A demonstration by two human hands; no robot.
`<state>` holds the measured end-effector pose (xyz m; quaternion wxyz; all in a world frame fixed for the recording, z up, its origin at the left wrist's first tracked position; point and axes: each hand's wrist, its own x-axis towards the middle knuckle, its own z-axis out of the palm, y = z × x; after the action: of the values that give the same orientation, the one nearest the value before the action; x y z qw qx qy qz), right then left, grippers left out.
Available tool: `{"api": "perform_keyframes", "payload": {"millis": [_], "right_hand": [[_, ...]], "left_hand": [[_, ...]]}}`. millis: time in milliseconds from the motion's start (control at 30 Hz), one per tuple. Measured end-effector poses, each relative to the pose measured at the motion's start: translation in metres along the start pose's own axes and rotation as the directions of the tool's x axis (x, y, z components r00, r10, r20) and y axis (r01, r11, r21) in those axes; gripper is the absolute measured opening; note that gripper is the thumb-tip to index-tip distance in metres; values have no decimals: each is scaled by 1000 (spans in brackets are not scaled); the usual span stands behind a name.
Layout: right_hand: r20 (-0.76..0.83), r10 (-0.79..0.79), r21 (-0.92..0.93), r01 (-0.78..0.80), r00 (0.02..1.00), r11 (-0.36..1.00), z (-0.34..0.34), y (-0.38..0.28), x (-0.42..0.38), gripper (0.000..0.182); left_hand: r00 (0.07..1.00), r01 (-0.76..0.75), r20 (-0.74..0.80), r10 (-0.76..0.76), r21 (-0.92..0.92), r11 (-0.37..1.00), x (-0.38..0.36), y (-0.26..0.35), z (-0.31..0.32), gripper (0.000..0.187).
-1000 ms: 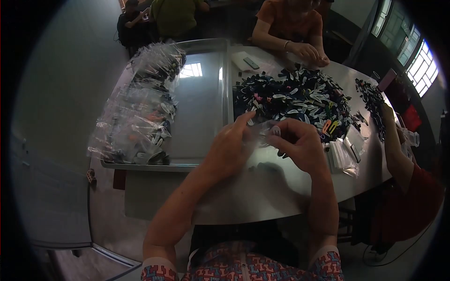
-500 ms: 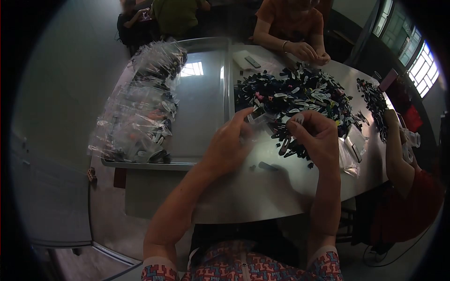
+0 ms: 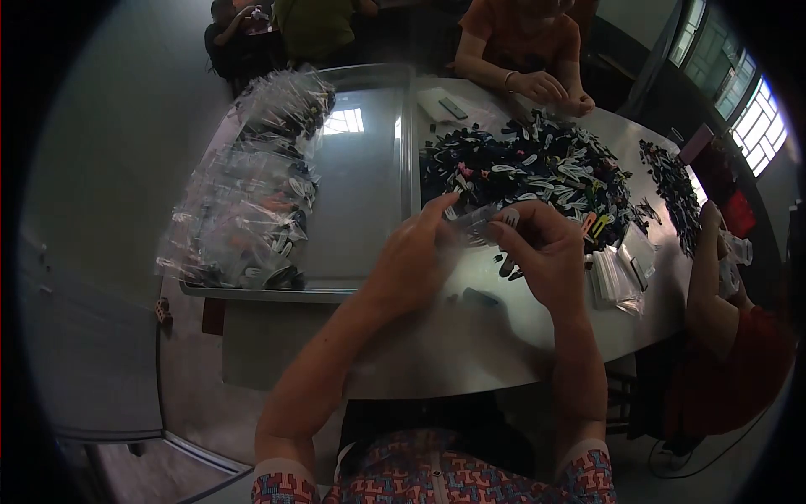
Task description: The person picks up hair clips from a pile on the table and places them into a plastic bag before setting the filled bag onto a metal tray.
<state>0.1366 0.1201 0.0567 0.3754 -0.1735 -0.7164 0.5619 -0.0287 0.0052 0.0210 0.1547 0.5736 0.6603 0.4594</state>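
Observation:
A clear plastic bag (image 3: 474,222) is held in the fingers of my left hand (image 3: 410,262), its far side blurred by motion. My right hand (image 3: 546,252) pinches several snap hair clips (image 3: 510,217) between thumb and fingers, with the clips right at the bag's mouth. One clip's end hangs below the right fingers. Just beyond both hands spreads a large pile of dark and white hair clips (image 3: 571,172), a few of them pink, orange and yellow.
Left of my hands lies a metal tray (image 3: 410,143) with many filled clear bags (image 3: 252,206). A stack of flat bags (image 3: 613,281) is by my right wrist. Another clip heap (image 3: 672,189) lies near a person at the right (image 3: 722,336). Across the table sits another person (image 3: 520,50).
My right hand has moved left with the hair clips, up to the plastic bag. My left hand has stayed nearly in place.

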Motion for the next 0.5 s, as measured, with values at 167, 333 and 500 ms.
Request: {"api": "perform_keyframes", "payload": {"millis": [167,333,500], "right_hand": [[14,-28,-152,30,1000,988,7,2,-2,12],[-50,-44,-150,36,998,988,7,1,-2,9],[-252,-326,-130,302,911,944,10,3,0,6]], "left_hand": [[1000,-31,-6,31,-16,999,-1,-1,3,74],[998,56,37,-54,-33,998,0,9,-4,73],[1000,6,24,-4,-76,997,0,0,-2,74]]}}
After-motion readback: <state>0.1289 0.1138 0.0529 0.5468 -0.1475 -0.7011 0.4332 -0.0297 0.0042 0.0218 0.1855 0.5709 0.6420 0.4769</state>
